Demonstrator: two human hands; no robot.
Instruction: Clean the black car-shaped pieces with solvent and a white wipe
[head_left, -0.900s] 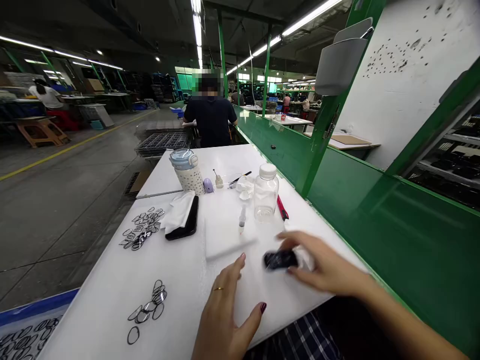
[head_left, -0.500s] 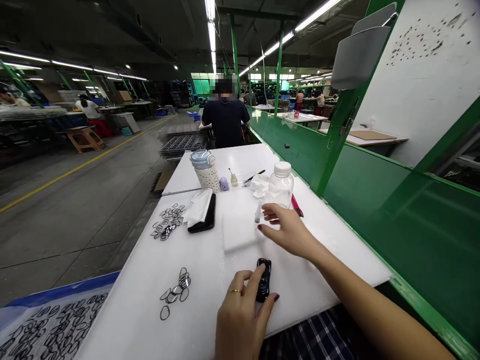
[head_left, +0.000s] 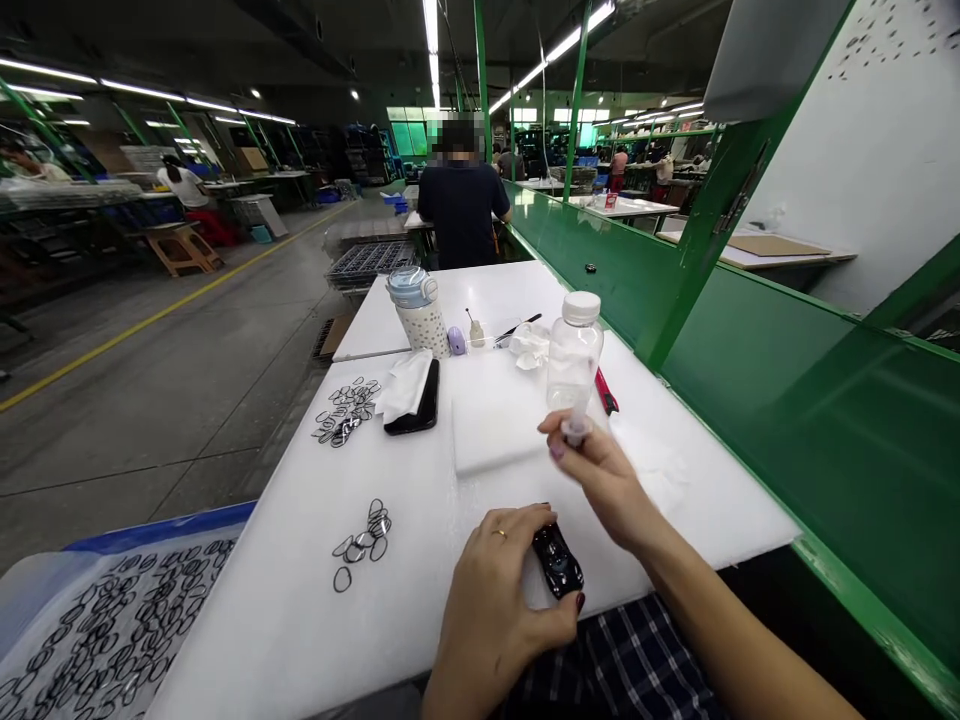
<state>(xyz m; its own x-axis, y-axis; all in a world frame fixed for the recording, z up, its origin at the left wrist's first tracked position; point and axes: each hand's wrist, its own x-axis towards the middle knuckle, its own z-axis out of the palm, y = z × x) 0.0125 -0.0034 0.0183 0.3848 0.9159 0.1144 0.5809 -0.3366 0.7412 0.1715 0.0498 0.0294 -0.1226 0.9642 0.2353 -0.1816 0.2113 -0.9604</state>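
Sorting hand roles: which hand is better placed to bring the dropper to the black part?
Right, probably: the right hand pinches the dropper just beyond the black part, which the left hand holds.

A white table point(head_left: 300, 620) filled the frame's centre; a white pad point(head_left: 491, 430) lay mid-table; left of it a black phone point(head_left: 421, 418) and loose black rings point(head_left: 345, 410); a tumbler point(head_left: 416, 315) and clear bottle point(head_left: 574, 350) stood farther up; a black part point(head_left: 559, 560) sat at lower centre.
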